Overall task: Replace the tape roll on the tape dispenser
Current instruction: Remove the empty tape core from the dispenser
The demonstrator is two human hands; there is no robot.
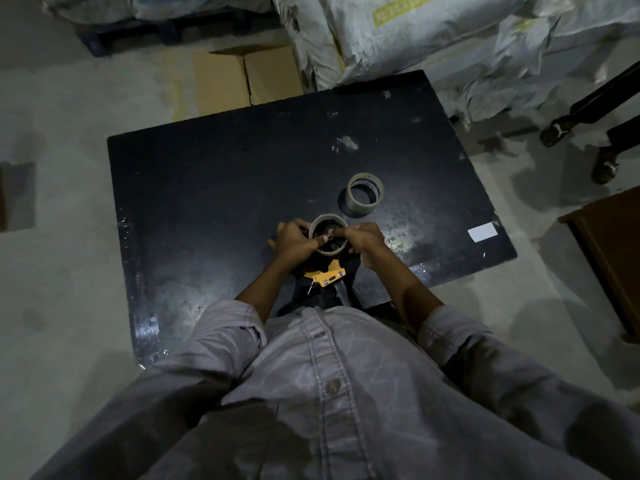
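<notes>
Both hands meet over the tape dispenser (327, 274) at the near edge of the black table (207, 185). The left hand (298, 241) and right hand (367, 239) each curl round and pinch opposite sides of the thin cardboard ring (333, 253) seated on it, bore facing up. It looks like a spent core that must lift straight off. The fuller tape roll (378, 187) lies flat beyond the dispenser to the right, nearer the right hand.

The black table top (242, 174) at mid-frame is scuffed, with dull glossy patches. Right of centre, the tape roll (356, 208) looks like shiny clear plastic. The tape core (334, 252) is matt brown cardboard, and the tape dispenser (327, 274) has a yellow painted metal plate.
</notes>
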